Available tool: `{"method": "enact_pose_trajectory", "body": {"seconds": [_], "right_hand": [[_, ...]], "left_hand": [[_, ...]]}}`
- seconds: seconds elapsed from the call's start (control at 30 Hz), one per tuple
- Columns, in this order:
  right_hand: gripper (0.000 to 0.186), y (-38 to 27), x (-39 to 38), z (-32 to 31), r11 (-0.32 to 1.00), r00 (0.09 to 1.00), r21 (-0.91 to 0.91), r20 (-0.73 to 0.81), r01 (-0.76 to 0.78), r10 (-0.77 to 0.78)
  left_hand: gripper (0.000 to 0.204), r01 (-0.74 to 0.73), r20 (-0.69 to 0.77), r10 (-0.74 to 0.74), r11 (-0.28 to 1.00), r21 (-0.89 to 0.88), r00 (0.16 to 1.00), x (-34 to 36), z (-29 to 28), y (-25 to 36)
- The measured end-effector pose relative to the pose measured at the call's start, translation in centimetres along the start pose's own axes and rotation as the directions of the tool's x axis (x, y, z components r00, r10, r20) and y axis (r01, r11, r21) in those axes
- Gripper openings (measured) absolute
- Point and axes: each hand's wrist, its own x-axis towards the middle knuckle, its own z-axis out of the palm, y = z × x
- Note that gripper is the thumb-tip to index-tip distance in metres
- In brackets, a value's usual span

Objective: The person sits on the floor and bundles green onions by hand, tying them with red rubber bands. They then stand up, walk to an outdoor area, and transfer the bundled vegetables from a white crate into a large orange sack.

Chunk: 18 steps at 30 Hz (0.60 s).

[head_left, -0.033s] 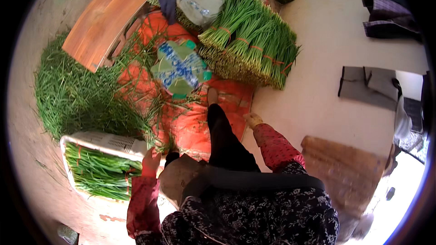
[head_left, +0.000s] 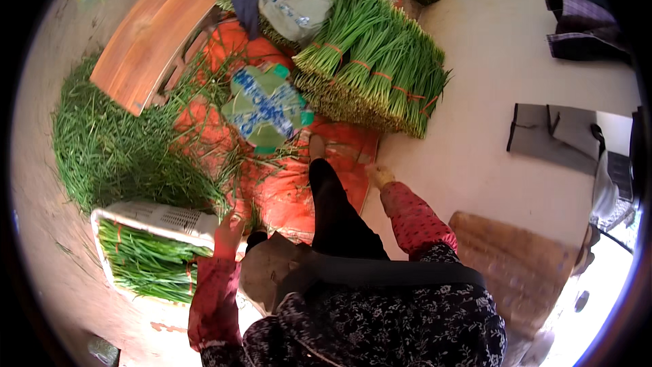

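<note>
My left hand (head_left: 229,230) hangs open beside the inner end of a white plastic crate (head_left: 176,219), which holds banded green stalks (head_left: 139,255). My right hand (head_left: 379,175) is lowered at the edge of the red sacking (head_left: 285,197), slightly blurred, with loosely open fingers and nothing visible in them. A green seat pad with blue-and-white tape (head_left: 266,109) lies on the sacking beyond my foot. Behind it, several bundles of long green stalks (head_left: 370,61), tied with red bands, are stacked.
A pile of loose greens (head_left: 115,143) spreads at left beside a wooden board (head_left: 149,41). Grey-green covers (head_left: 299,0) lie at the back. A grey folded item (head_left: 547,136) and dark plaid cloth (head_left: 584,27) are at right, and a brown board (head_left: 509,265) is at lower right.
Both hands have shifted slightly upward in the picture, the left one more noticeably. Surrounding things appear slightly displaced as the view moves.
</note>
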Motion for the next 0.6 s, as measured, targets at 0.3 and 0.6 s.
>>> {"method": "enact_pose_trajectory", "body": {"seconds": [0.3,0.6], "right_hand": [[0.086,-10.9,20.6,-13.3,0.898,0.986,0.435,-0.105,-0.071,0.129],[0.111,-15.5,28.1,-12.7,0.812,0.942,0.511,-0.008,-0.284,0.334]], "left_hand": [[0.077,-0.491,0.06,0.496,0.868,-0.077,0.866,30.7,18.0,34.1],[0.111,-0.239,0.097,0.224,0.787,0.568,0.97,45.8,28.3,39.1]]}}
